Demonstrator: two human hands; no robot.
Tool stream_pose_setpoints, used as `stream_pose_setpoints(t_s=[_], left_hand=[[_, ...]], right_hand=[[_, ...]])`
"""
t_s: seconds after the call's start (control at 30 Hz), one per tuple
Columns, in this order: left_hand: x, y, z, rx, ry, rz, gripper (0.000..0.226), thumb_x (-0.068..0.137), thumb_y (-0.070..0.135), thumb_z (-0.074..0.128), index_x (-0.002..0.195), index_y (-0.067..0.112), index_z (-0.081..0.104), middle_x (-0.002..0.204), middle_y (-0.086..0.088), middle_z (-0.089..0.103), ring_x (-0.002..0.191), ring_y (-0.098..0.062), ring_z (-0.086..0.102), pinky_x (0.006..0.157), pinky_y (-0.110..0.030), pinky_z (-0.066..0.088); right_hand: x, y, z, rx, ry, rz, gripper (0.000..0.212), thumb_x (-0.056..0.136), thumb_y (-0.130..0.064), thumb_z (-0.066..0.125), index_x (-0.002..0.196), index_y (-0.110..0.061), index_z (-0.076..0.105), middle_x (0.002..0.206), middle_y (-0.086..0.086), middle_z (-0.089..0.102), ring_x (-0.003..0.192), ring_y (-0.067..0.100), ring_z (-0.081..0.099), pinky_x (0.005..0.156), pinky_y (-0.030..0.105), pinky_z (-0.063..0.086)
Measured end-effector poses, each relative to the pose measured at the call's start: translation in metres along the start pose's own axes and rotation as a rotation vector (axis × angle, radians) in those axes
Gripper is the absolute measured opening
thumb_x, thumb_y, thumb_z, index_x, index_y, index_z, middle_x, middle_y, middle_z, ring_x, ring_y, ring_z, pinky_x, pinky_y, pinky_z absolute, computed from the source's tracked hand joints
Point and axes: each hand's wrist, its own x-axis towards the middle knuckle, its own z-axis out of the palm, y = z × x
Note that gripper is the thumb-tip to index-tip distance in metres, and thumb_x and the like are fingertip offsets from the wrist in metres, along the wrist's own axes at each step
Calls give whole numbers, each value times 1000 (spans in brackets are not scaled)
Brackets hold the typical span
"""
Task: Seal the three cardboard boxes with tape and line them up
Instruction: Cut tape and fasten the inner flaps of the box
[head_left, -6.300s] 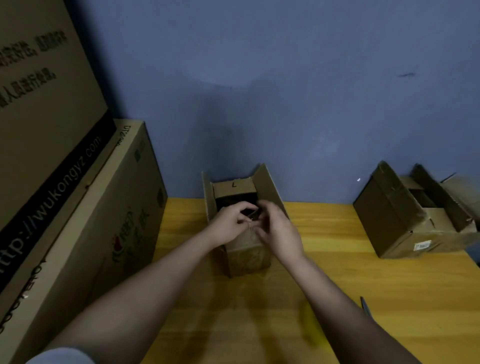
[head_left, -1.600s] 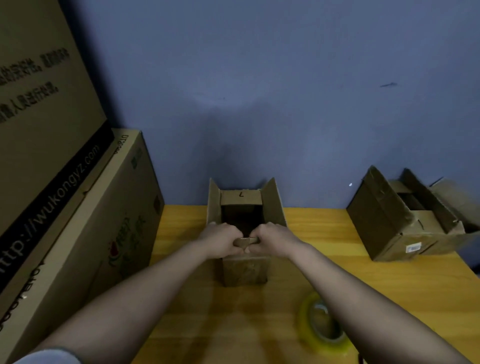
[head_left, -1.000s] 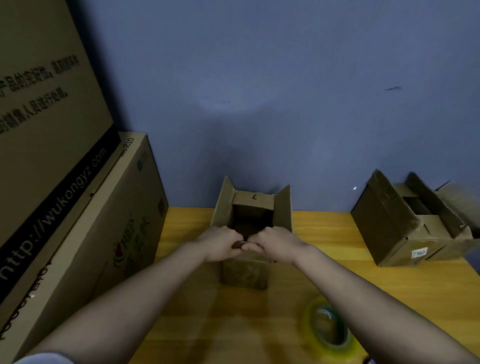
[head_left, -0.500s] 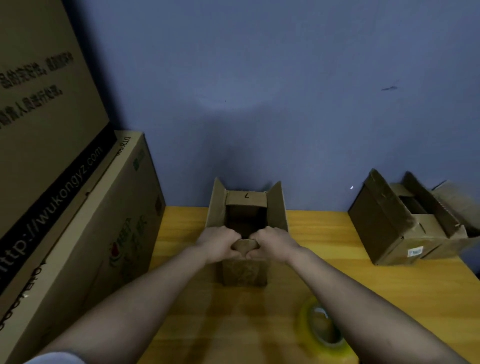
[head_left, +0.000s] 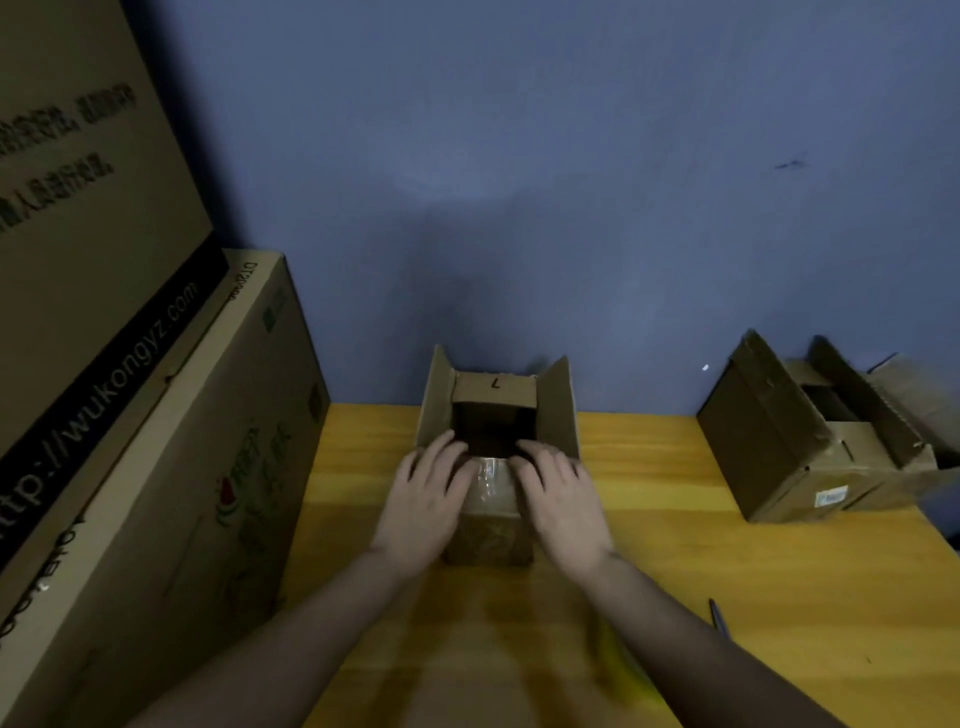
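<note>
a blue wall backs a yellow wooden table. two big printed cartons stand stacked at the left, the lower one touching the table's left edge. at the far right of the table an open box lies turned at an angle, flaps up, a white label on its near face. the middle box stands at the back centre of the table, near the wall, its two side flaps upright and the far flap marked with a small black sign. the left hand and right hand lie flat on the near flap, fingers straight and spread, pressing it down. between them shows a glossy strip of tape. a dark thin tool, too small to tell, lies near the right forearm.
</note>
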Motion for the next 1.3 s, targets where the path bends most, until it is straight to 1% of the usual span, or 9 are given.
stream_pose_setpoints(t_s=[0.07,0.13,0.2,0.3,0.4,0.67,1.0,1.2,1.3], left_hand=[[-6,8,6,182,-138,59,78,82,28,69,147,10,29,156,-17,17,146,-34,10,115,-56,9],[-13,15,12,287,-235,52,76,96,37,46,150,8,1,158,-14,-8,145,-31,-14,112,-53,-16],[-18,22,17,236,-184,-8,76,97,40,40,148,5,-3,157,-18,-7,144,-29,-14,111,-49,-18],[-23,31,24,179,-251,-27,77,100,35,34,142,4,-23,148,-14,-29,144,-29,-19,111,-42,-20],[-22,38,28,159,-271,-67,79,101,31,33,137,5,-31,153,-17,-28,144,-28,-22,111,-40,-21],[-14,46,22,146,-347,-108,82,98,36,42,148,4,-14,158,-17,-9,147,-31,-7,118,-42,-8],[-3,50,2,99,-416,-111,89,91,39,54,151,7,-3,159,-13,5,147,-28,4,120,-41,-3],[2,35,-22,-41,-101,-6,59,94,35,44,147,15,29,151,-6,29,143,-19,21,120,-35,-2],[4,20,-28,-9,96,-11,43,86,28,57,128,20,56,140,-6,49,135,-21,39,117,-42,6]], right_hand=[[-4,-5,3,-95,-76,-23,64,51,-10,87,112,-10,69,125,13,62,115,30,60,89,47,51],[-10,-10,12,-127,-135,-23,64,54,-20,87,115,-10,69,125,12,63,118,29,59,93,47,49],[-16,-17,18,-113,-166,12,72,70,-32,77,134,-7,54,140,14,51,132,27,47,105,45,38],[-22,-25,28,-271,-307,-24,72,100,-32,34,145,-3,-15,155,16,-17,145,28,-13,118,42,-4],[-24,-31,28,-294,-338,4,69,102,-26,24,138,-2,-30,151,18,-32,142,31,-25,116,43,-11],[-10,-27,15,-110,-358,67,78,94,-17,50,153,-11,-1,161,11,-5,148,25,-6,120,36,-3],[1,-16,1,-26,-474,14,71,91,-21,53,151,-13,16,160,9,10,148,25,9,121,36,13],[10,3,-7,-66,-64,-33,36,86,-26,58,120,-17,64,130,5,59,122,25,50,96,39,43],[9,10,-5,-39,175,106,44,72,-23,73,115,-18,65,122,4,62,115,23,57,86,37,48]])
